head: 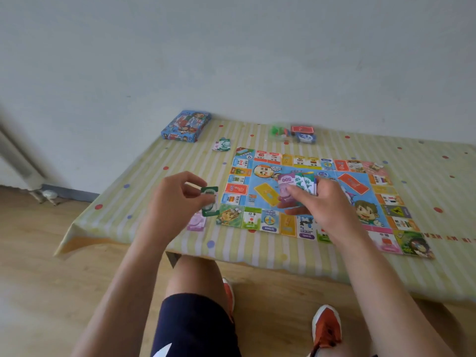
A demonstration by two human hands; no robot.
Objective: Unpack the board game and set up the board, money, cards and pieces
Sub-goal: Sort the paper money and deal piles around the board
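Observation:
The colourful game board [360, 191] lies unfolded on the striped tablecloth [144, 176]. My left hand [175, 199] pinches a green money note [209, 200] just left of the board, above a purple note [197, 222] lying on the cloth. My right hand [322, 199] holds a fanned stack of money notes [296, 184] over the board's middle; a purple 500 note is on top. The blue game box [186, 126] sits at the table's far left. A red card deck [302, 130] and a blue-white card deck [306, 138] lie behind the board, beside a bag of green pieces [279, 131].
A few loose notes [221, 145] lie between the box and the board. The table stands against a pale wall. My knees and orange shoes [327, 328] are under the near table edge, on a wooden floor. A radiator pipe [20, 155] runs at far left.

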